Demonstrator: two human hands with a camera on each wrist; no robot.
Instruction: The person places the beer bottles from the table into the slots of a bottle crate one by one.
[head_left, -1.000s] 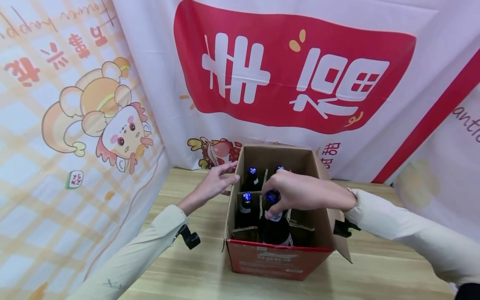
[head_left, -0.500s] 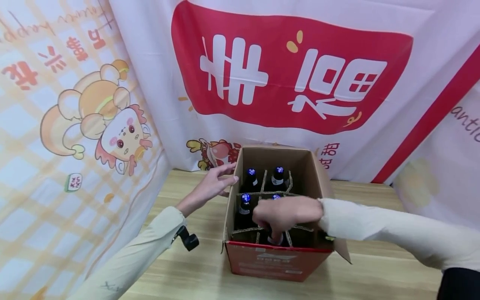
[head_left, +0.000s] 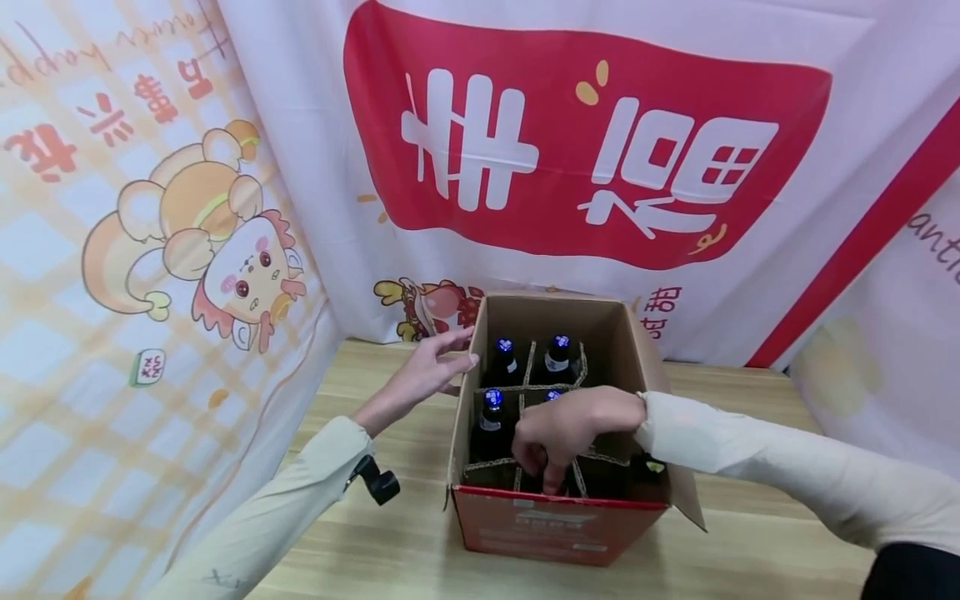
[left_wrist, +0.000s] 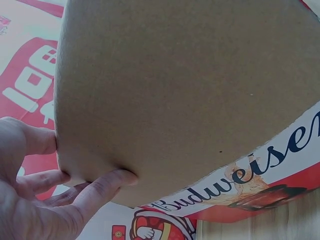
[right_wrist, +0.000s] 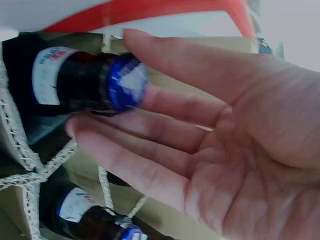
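A cardboard box (head_left: pixel 555 529) with a red front stands open at the top, holding several dark blue-capped bottles between cardboard dividers. My right hand (head_left: pixel 562 429) reaches into its front middle compartment, largely covering the bottle there. In the right wrist view, this beer bottle (right_wrist: pixel 85 82) has a blue cap and white neck label; the thumb and fingers are spread loosely about the cap. Another bottle (right_wrist: pixel 82 212) shows below. On the box's left side, my left hand (head_left: pixel 420 375) touches the upper edge. In the left wrist view, its fingertips (left_wrist: pixel 122 177) press the brown cardboard flap (left_wrist: pixel 165 90).
The box sits on a wooden table (head_left: pixel 390 542), close to a printed back curtain (head_left: pixel 315 167). A patterned curtain (head_left: pixel 90 350) stands at the left. One flap (head_left: pixel 684 496) hangs outward on the box's right side, beneath my right forearm.
My right hand, earlier gripping a bottle's neck high in the box, has lowered the bottle into the front middle compartment, and its fingers have loosened. My left hand stays at the box's edge.
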